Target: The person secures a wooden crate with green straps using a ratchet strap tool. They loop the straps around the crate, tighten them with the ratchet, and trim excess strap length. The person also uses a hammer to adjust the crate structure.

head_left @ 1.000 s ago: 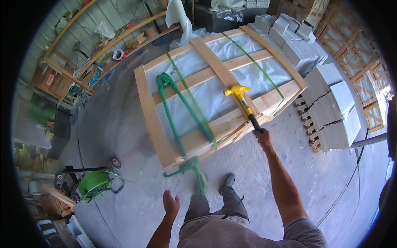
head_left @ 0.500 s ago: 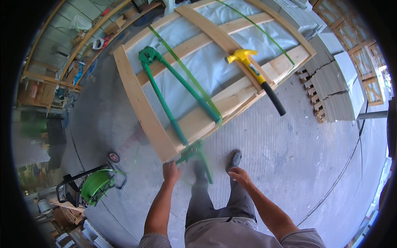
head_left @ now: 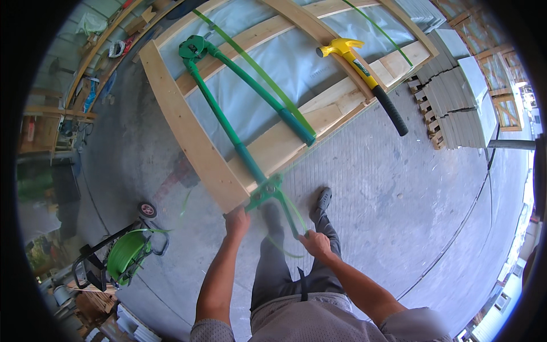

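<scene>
A green strapping tensioner [head_left: 268, 189] is at the near edge of the wooden crate [head_left: 194, 137], by its corner. My left hand [head_left: 237, 223] is closed round its left end, beside the crate's corner. The fingers of my right hand [head_left: 317, 245] are wrapped round the end of its long green lever. Loose green strap hangs in a curve below the tool. On the crate's top lies a long-handled green crimper [head_left: 196, 48], its jaws to the far left. A yellow claw hammer [head_left: 358, 68] rests farther right, its black grip overhanging the edge.
Two green straps cross the crate over clear plastic film. A wheeled reel of green strap [head_left: 126, 256] stands on the floor at left. Stacked pale panels [head_left: 456, 91] sit on a pallet at right. Shelves with clutter line the far left.
My right hand has closed on the tensioner's lever, from which it was apart before. The tool now sits against the crate's edge, and the crate and hammer appear shifted in view.
</scene>
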The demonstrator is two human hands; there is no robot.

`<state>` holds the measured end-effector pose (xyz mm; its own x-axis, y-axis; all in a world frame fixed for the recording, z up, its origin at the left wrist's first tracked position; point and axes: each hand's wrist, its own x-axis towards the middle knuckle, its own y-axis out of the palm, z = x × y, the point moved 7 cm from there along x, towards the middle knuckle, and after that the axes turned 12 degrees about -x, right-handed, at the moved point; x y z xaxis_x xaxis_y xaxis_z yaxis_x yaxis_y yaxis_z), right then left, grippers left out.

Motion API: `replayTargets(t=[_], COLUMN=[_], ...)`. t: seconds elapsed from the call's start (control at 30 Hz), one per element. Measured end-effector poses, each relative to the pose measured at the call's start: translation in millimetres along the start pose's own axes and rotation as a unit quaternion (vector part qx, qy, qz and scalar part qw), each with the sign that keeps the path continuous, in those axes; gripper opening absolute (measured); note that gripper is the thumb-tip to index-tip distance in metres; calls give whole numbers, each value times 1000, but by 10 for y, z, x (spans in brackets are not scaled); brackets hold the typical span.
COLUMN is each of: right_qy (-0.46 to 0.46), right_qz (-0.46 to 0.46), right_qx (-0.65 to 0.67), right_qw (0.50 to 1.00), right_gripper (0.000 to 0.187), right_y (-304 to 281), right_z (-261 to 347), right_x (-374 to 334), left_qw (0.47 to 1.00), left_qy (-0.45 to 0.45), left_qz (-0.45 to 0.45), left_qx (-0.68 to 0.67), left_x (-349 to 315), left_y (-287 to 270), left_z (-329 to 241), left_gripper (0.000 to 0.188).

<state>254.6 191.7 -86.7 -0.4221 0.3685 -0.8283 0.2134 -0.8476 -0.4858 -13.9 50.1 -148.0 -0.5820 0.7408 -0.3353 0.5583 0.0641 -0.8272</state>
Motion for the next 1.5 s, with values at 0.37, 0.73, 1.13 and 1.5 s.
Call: replayTargets(t=[0.37,0.73,1.13,1.5], right_qy=[-46,-147,-113,-73], right_qz=[-35,276,361,417], right_qx=[59,560,567,530], right_qw=[997,767,732,735], right_gripper=[20,35,23,23], right_y=[-57,941,592,636], right_z=[61,728,554,508], right_x=[204,678,761,887], left_qw=[998,997,1000,996], left_qy=[31,-52,3,90], left_qz=[-7,51,-28,5], left_qx=[-60,-39,-12,5], left_x=[211,259,250,569], left_y=[-161,-37,-4,-138], left_z=[-154,-159,-352,-609], left_gripper=[35,39,23,29])
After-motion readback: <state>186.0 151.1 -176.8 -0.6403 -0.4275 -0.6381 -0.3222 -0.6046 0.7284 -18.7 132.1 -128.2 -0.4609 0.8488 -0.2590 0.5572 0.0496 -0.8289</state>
